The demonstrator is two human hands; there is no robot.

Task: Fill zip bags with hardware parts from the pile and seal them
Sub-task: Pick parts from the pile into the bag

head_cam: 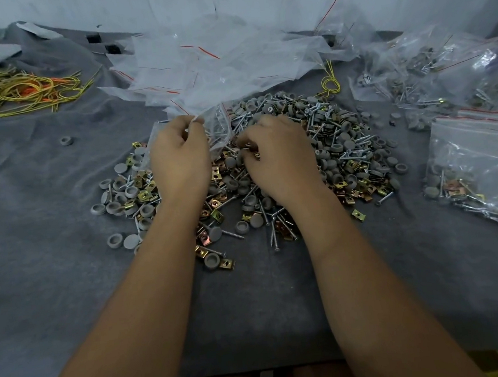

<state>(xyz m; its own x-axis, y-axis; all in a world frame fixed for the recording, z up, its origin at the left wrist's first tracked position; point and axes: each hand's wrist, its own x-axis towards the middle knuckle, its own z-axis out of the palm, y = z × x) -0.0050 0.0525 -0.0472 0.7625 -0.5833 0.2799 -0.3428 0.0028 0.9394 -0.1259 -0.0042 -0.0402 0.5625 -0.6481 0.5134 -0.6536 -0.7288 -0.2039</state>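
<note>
Cords (pixel 24 90): yellow and orange tangle, far left of the pile, lying on the grey cloth (pixel 48 238).
Loose cap (pixel 66 141): single grey ring, left of the pile, apart from it.
Empty bags (pixel 214 61): clear heap with red zip lines, just behind the pile.
Left hand (pixel 179 158): over the pile's left part, fingers curled, pinching the rim of a clear zip bag (pixel 217 127) held mouth-up, screws inside.
Pile (pixel 344 151): grey caps, silver screws, brass clips, centre of the cloth.
Right hand (pixel 278 155): on the pile's middle, fingers curled, pinching small brass parts (pixel 252 153) beside the bag's mouth.
Filled bags (pixel 479 163): right of the pile, lying flat, red zips uppermost; more heaped behind them.
</note>
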